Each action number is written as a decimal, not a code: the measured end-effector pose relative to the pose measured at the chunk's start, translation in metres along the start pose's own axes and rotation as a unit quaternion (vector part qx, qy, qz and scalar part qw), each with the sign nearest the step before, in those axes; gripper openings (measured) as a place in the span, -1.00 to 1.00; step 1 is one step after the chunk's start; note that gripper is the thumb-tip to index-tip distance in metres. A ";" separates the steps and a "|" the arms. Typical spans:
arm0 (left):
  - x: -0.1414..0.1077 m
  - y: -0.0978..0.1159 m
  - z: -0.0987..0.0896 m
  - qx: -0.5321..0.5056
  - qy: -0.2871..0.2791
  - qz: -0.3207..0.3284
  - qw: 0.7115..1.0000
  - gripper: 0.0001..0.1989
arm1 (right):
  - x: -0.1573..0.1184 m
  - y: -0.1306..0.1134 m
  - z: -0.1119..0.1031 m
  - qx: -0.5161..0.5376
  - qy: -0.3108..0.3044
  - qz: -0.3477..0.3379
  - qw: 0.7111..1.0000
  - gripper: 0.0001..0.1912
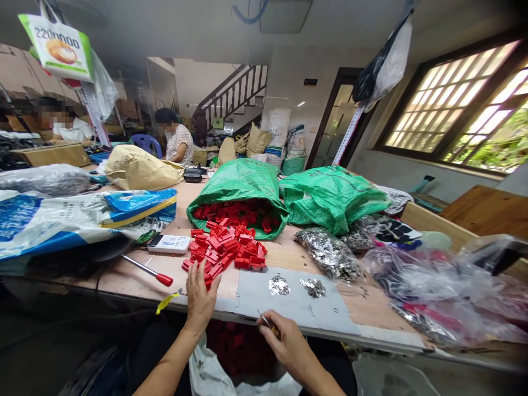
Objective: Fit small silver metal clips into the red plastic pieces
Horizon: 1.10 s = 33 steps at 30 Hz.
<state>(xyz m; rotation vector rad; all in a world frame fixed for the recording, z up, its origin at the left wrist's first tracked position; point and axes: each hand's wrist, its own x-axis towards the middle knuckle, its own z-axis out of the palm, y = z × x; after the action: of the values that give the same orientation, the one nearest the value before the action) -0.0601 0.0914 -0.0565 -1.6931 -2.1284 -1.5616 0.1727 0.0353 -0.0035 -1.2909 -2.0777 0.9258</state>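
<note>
My left hand (201,294) reaches to the near edge of a pile of red plastic parts (223,247), fingers stretched and apart. Its fingertips touch or nearly touch the closest parts; nothing is clearly gripped. At the table's front edge, my right hand (286,344) is closed on a small tool (270,325) with a yellow handle and a thin metal tip pointing up and left. Beyond that hand, two heaps of small flat metal pieces (279,285) lie on a grey sheet (256,291). Below the edge, an open white sack (210,371) holds more red parts.
A green woven sack (243,176) spills red parts. A red-handled screwdriver (152,272) and white box (169,243) lie left. Bags of metal pieces (328,253) and clear plastic bags (445,286) crowd the right. Another person (179,140) sits across the table.
</note>
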 end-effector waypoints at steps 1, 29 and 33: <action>-0.002 0.003 0.003 -0.013 -0.007 0.001 1.000 -0.44 | 0.008 -0.002 -0.006 0.002 0.010 -0.006 1.000 -0.83; 0.012 0.003 0.010 0.136 -0.175 0.024 0.975 0.02 | 0.206 0.072 -0.046 -0.106 0.088 -0.028 0.990 -0.69; 0.014 0.005 0.008 0.131 -0.185 0.015 0.974 0.02 | 0.204 0.071 -0.036 -0.096 0.076 -0.036 0.992 -0.64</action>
<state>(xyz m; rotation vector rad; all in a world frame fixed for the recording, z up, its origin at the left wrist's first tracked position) -0.0578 0.1062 -0.0496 -2.0305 -2.3242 -0.9561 0.1547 0.2535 -0.0206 -1.3289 -2.1175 0.5885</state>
